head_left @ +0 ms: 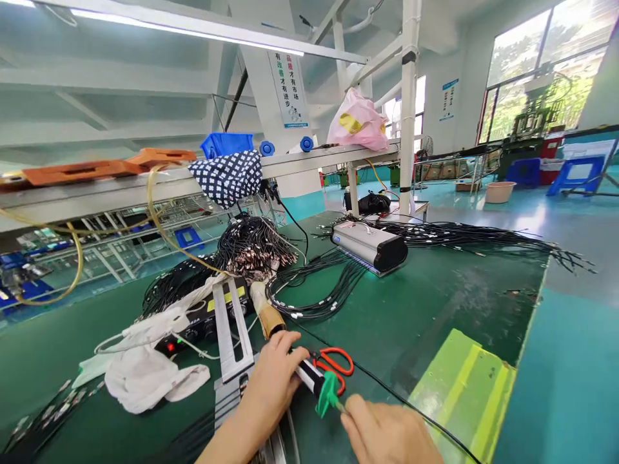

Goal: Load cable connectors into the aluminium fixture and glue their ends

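Observation:
My left hand [276, 370] is closed over a black tube with a white band [309, 377], its fingers hiding part of it. At the tube's near end sits a round green piece [329, 394]. A thin pale stem runs from that piece into my right hand [387, 425], whose fingers are pinched around it. Just beyond the tube lie red-handled scissors [338, 361], partly covered by it. A grey metal slide fixture [234, 332] stands left of my left hand. Further back is a brown cardboard tube [269, 317], in line with the black one.
White cloth [145, 370] and a black control box [206, 316] lie to the left. Bundled black cables [251, 248] spread over the green table [387, 322]. A silver lamp-like housing [370, 245] stands behind, and a yellow-green board [464, 393] lies at the right edge.

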`<move>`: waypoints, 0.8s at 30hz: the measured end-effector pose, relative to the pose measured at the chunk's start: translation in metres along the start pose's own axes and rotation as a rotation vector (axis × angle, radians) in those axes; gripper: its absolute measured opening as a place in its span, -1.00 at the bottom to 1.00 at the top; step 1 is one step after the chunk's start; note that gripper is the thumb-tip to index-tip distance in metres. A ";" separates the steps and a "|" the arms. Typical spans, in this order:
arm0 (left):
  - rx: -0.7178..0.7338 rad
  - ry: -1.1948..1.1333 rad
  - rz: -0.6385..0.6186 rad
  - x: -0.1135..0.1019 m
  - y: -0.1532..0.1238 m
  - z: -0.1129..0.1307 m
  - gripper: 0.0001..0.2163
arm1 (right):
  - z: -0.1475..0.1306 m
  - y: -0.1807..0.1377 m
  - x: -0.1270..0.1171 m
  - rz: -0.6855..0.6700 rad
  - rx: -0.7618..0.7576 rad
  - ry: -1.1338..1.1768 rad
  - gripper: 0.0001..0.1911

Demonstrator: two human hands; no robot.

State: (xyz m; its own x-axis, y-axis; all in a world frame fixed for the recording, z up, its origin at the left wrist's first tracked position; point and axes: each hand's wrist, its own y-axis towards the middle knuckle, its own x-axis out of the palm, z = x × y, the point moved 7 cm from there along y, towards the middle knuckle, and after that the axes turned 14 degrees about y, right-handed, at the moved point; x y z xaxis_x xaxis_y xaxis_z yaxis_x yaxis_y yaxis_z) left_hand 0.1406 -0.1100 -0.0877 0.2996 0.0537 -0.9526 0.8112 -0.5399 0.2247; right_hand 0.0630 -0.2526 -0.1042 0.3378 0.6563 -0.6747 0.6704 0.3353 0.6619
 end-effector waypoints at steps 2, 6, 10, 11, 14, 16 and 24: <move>0.014 0.003 0.089 -0.021 0.003 0.008 -0.78 | -0.012 0.008 -0.052 0.229 -0.052 -0.042 -0.70; 0.035 0.092 0.354 -0.087 0.004 0.015 -0.87 | -0.044 -0.002 -0.141 0.543 -0.166 -0.119 -0.77; 0.014 0.298 0.560 -0.134 -0.010 0.031 -0.80 | -0.062 -0.022 -0.130 0.326 -0.124 0.288 -0.81; 0.009 0.312 0.584 -0.139 -0.015 0.037 -0.77 | -0.060 -0.024 -0.109 0.193 -0.038 0.478 -0.83; 0.051 0.278 0.579 -0.141 -0.028 0.063 -0.75 | -0.036 -0.030 -0.042 -0.063 0.492 1.016 -0.63; 0.099 0.258 0.564 -0.140 -0.037 0.081 -0.79 | -0.030 -0.022 -0.026 -0.002 0.604 1.255 -0.54; 0.007 0.212 0.558 -0.150 -0.068 0.101 -0.79 | -0.039 0.013 -0.040 0.235 0.501 1.722 -0.59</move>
State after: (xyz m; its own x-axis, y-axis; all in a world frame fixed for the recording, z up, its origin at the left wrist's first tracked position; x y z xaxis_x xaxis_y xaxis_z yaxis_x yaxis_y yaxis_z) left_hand -0.0105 -0.1662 0.0187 0.7740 -0.0730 -0.6289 0.4994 -0.5402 0.6774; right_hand 0.0325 -0.2480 -0.0560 -0.3264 0.6546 0.6819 0.9390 0.1420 0.3131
